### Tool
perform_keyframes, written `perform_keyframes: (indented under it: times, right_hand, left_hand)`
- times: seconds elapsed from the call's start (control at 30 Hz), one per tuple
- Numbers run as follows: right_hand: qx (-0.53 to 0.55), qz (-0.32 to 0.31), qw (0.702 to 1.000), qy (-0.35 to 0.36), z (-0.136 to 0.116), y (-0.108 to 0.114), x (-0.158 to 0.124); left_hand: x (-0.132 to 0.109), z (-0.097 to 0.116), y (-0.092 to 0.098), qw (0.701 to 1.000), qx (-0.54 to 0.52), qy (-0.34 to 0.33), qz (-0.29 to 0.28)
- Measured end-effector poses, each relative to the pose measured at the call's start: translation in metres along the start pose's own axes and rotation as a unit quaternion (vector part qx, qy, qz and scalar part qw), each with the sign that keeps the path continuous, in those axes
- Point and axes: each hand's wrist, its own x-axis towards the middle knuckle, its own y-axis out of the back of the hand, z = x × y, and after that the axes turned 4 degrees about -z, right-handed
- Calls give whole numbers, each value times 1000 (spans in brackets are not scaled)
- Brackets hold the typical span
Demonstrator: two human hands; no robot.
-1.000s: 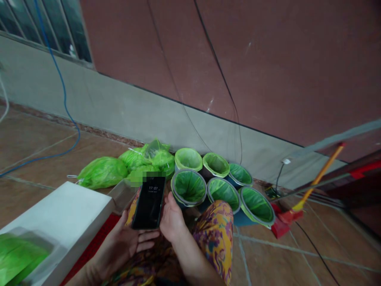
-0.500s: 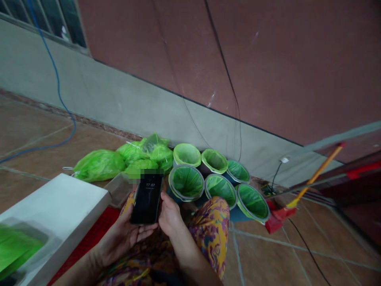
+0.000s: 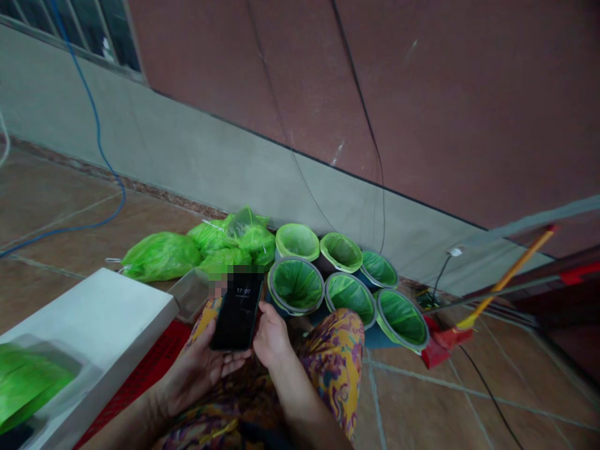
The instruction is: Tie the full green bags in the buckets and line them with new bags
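Note:
A black smartphone (image 3: 235,322) is held upright over my lap, its dark screen showing 17:07. My left hand (image 3: 204,365) cradles its lower left side from below, fingers curled behind it. On the other edge, my right hand (image 3: 272,334) grips with the thumb along the side; its fingers are partly hidden behind the phone. Patterned yellow and purple trousers (image 3: 335,356) cover my legs beneath. A blurred patch hides the phone's top left corner.
Several bins with green liners (image 3: 296,285) stand by the wall, beside filled green bags (image 3: 162,256). A white table (image 3: 107,312) with green bags is at left, above a red crate (image 3: 140,369). A red dustpan (image 3: 443,347) and yellow-handled tool (image 3: 509,275) are at right.
The whole view has shifted slightly, so the scene sits a little further right. Both hands keep hold of the phone, with almost no change in grip.

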Motion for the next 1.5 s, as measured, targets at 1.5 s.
perform_keyframes:
  times: [1.5]
  right_hand:
    - [-191, -22, 973, 126, 6, -12, -6]
  left_hand:
    - [0, 3, -20, 998, -51, -25, 30]
